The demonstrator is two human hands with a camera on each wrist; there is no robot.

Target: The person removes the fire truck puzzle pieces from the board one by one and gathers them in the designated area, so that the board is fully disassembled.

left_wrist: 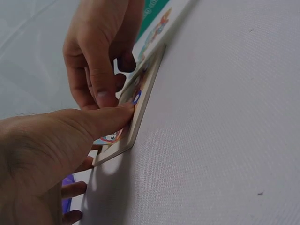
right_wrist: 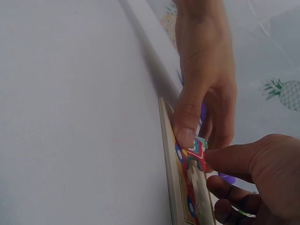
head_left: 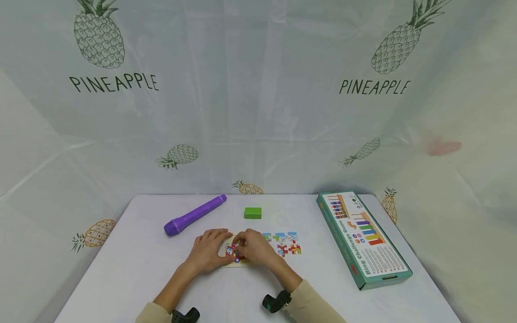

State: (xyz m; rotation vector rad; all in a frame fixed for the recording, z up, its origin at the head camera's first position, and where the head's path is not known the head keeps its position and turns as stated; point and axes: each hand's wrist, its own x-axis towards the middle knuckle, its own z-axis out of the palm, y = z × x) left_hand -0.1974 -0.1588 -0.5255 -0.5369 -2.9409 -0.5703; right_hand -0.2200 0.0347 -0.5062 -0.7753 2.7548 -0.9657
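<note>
L hand (right_wrist: 206, 79) thumb pressed red puzzle piece (right_wrist: 196, 151) onto wooden board (right_wrist: 174, 183). R hand (right_wrist: 255, 173) thumb touched piece's edge.

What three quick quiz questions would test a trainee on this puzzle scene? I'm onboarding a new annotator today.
1. True or false: the purple marker lies to the left of the green block.
2. What do both hands touch? A) puzzle board B) game box C) green block
3. Fill in: the loose puzzle pieces lie between the puzzle board and the ____.

Key: 1 true. 2 A: left hand and right hand press a red piece there. 3 game box.
</note>
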